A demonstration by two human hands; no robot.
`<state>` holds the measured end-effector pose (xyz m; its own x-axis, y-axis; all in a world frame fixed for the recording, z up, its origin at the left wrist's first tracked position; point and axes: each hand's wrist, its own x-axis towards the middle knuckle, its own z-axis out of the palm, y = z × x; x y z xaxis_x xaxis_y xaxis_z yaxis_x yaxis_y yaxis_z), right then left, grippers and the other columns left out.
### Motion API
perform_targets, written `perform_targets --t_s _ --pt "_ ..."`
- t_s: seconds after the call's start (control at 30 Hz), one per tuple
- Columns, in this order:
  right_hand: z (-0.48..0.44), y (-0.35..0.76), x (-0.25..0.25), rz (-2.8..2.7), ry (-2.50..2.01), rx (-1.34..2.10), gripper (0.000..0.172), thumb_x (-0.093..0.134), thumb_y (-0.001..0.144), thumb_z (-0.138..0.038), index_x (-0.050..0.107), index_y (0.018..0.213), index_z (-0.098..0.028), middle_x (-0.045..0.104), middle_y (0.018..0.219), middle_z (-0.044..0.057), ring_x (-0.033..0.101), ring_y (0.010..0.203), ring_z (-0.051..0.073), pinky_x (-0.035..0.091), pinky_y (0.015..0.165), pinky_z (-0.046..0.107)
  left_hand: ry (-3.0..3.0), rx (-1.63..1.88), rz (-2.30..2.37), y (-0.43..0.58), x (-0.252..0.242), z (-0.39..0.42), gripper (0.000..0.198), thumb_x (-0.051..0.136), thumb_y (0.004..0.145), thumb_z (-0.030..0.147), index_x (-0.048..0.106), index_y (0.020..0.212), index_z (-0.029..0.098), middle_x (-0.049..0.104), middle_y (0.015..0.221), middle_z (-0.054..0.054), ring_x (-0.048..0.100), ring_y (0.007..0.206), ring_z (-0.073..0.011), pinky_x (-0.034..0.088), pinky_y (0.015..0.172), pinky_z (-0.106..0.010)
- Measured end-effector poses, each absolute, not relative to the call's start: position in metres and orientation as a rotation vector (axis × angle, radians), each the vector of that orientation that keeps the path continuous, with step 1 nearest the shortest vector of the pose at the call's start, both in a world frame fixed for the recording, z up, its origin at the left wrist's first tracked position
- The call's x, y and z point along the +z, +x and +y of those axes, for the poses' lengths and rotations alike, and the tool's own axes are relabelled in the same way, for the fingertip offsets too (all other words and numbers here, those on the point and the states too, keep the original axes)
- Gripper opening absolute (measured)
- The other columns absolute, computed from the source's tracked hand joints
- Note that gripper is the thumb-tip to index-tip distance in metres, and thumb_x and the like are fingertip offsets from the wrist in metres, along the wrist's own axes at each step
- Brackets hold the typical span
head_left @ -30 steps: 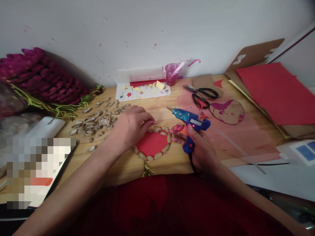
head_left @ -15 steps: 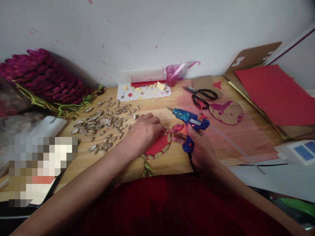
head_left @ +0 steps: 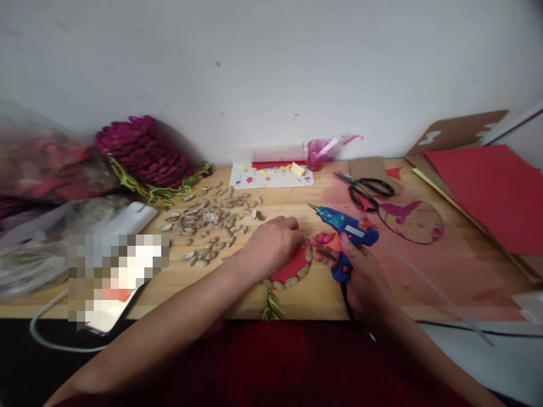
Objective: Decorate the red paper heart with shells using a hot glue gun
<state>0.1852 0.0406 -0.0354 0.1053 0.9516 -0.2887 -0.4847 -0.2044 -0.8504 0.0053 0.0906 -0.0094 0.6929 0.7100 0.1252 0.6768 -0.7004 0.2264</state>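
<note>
A red heart-shaped paper piece (head_left: 292, 265), edged with nut shells, lies on the wooden table (head_left: 424, 294) near its front edge. My left hand (head_left: 271, 243) rests over the heart's upper left, fingers curled and pressed down on the shells there. My right hand (head_left: 360, 271) grips a blue hot glue gun (head_left: 344, 229) just right of the heart, nozzle pointing up and left, a clear glue stick trailing out behind. A pile of loose nut shells (head_left: 212, 217) spreads to the left of my left hand.
Black scissors (head_left: 367, 186) and a paint-stained cardboard disc (head_left: 409, 220) lie behind the glue gun. A pink cup (head_left: 316, 152) and star-sticker sheet (head_left: 271, 176) stand by the wall. Red paper sheets (head_left: 496, 192) lie at the right, a magenta woven object (head_left: 142, 150) at the left.
The camera has tilted and shifted, so everything sits lower and further right in view. My left hand slid from the heart's top toward its upper left edge. The glue gun stays held.
</note>
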Motion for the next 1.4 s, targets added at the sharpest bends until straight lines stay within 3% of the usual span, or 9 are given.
perform_targets --t_s 0.2,0.4,0.67,1.03,1.23,1.4 --pt "0.043 0.185 -0.032 -0.547 -1.147 1.425 0.029 0.085 0.066 -0.041 0.073 0.08 -0.019 0.076 0.082 0.008 0.077 0.079 0.026 0.064 0.066 0.032 2.704 0.212 1.272 0.007 -0.004 0.083 0.019 0.058 0.095 0.021 0.076 0.094 0.018 0.066 0.091 -0.008 0.062 0.083 -0.0235 0.049 0.072 -0.034" --pt "0.044 0.187 -0.037 -0.59 -1.18 1.418 0.025 0.081 0.07 -0.041 0.075 0.082 -0.02 0.075 0.092 0.012 0.076 0.085 0.028 0.064 0.071 0.033 2.79 0.155 1.299 0.009 -0.005 0.076 0.02 0.054 0.096 0.017 0.074 0.093 0.014 0.065 0.094 -0.01 0.062 0.084 -0.0242 0.047 0.067 -0.033" --pt "0.042 0.183 -0.033 -0.597 -1.18 1.381 0.027 0.083 0.07 -0.042 0.077 0.081 -0.018 0.076 0.085 0.01 0.076 0.076 0.024 0.065 0.068 0.03 2.769 0.154 1.29 0.009 -0.002 0.078 0.02 0.055 0.097 0.017 0.074 0.095 0.013 0.066 0.089 -0.011 0.065 0.086 -0.0243 0.046 0.066 -0.034" --pt "0.042 0.182 -0.033 -0.658 -1.17 1.347 0.027 0.082 0.068 -0.043 0.075 0.081 -0.02 0.076 0.086 0.009 0.076 0.09 0.029 0.065 0.066 0.034 2.766 0.137 1.287 0.012 -0.002 0.077 0.024 0.049 0.098 0.015 0.072 0.091 0.011 0.066 0.092 -0.012 0.065 0.085 -0.0231 0.042 0.061 -0.031" --pt "0.041 0.181 -0.032 -0.676 -1.163 1.339 0.021 0.078 0.076 -0.042 0.074 0.085 -0.023 0.076 0.087 0.007 0.076 0.088 0.027 0.064 0.068 0.035 2.753 0.139 1.296 0.014 0.0 0.071 0.023 0.05 0.098 0.016 0.072 0.092 0.011 0.066 0.093 -0.012 0.066 0.087 -0.0248 0.045 0.062 -0.032" --pt "0.044 0.182 -0.034 -0.686 -1.168 1.338 0.029 0.081 0.069 -0.047 0.074 0.08 -0.021 0.075 0.08 0.007 0.076 0.082 0.028 0.065 0.069 0.04 2.744 0.213 1.315 0.013 -0.004 0.071 0.021 0.052 0.095 0.012 0.073 0.09 0.011 0.068 0.093 -0.013 0.066 0.086 -0.0232 0.048 0.065 -0.032"
